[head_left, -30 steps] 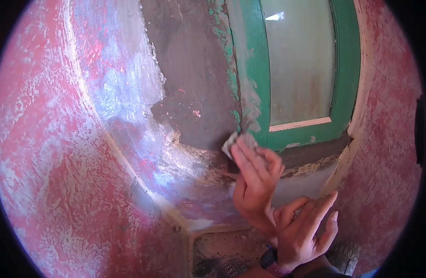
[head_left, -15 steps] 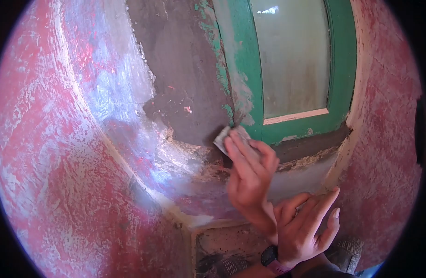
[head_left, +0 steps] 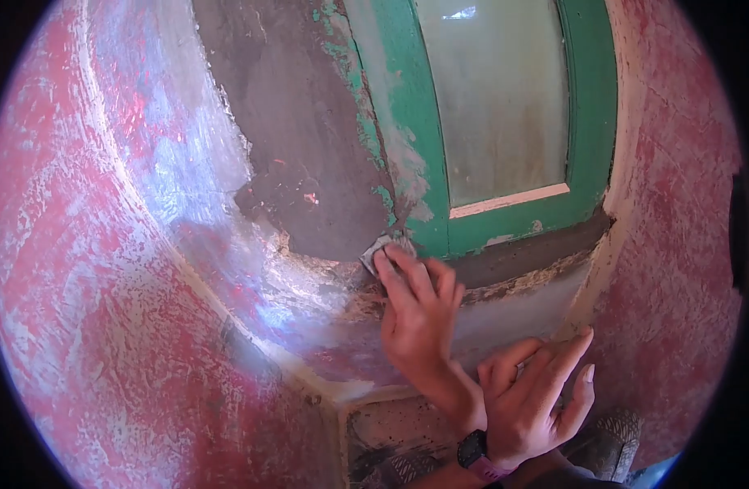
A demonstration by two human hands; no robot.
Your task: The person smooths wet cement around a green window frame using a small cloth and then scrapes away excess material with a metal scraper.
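My right hand [head_left: 417, 314] presses a small folded piece of grey sandpaper [head_left: 376, 252] against the wall, with the fingertips on top of it. The sandpaper lies at the lower corner of the dark grey filler patch [head_left: 297, 122], beside the foot of the green frame [head_left: 464, 238]. Crossed over my right forearm is my left hand [head_left: 537, 395], which has a watch [head_left: 474, 450] at its wrist. Its index finger and thumb stretch out to the right, apart, and the other fingers curl loosely around nothing.
Inside the green frame is a cloudy glass pane [head_left: 501, 106]. Below it runs a rough, chipped ledge [head_left: 537, 281]. Worn pink walls [head_left: 138, 367] stand on both sides. Shoes [head_left: 615, 444] show at the bottom, near a low step [head_left: 391, 420].
My right hand and the sandpaper have shifted slightly left and down in view. The camera view has also moved a little, while my left hand keeps nearly the same pose.
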